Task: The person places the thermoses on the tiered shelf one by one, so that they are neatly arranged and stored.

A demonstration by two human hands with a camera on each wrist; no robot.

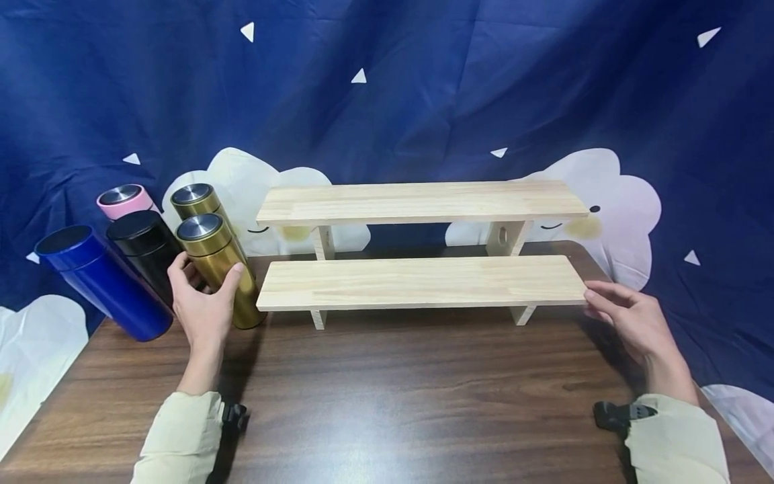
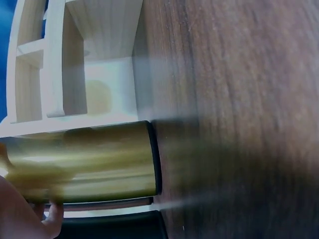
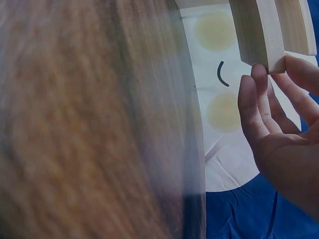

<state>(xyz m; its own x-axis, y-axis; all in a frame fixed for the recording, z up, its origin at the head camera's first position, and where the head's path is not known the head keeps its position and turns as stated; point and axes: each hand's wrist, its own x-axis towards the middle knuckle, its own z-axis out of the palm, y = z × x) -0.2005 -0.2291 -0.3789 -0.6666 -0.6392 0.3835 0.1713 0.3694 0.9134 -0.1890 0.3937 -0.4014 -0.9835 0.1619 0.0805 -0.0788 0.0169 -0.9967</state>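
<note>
Head view. The two-tier wooden shelf (image 1: 417,284) stands on the brown table (image 1: 411,396) and serves as landmark. Left of the shelf, close by its lower board, is the front gold bottle (image 1: 225,265); your left hand (image 1: 202,306) holds it, thumb on the near side and fingers round the other, a span probably chosen to suit the round body. Farther left of the shelf are the blue bottle (image 1: 111,286), black bottle (image 1: 145,245), pink bottle (image 1: 128,200) and rear gold bottle (image 1: 199,200), grouped perhaps to leave the shelf accessible. At the shelf's right end, your right hand (image 1: 635,319) pinches the lower board, presumably to steady it.

Left wrist view. The front gold bottle is upright beside the shelf's left end: its long axis is at right angles to the table, dark base toward the tabletop, lid end upward. Whether the base touches the table cannot be told.

Right wrist view. Your thumb and fingertips close narrowly about the shelf's board end, a light hold that seems meant for support, not lifting.
</note>
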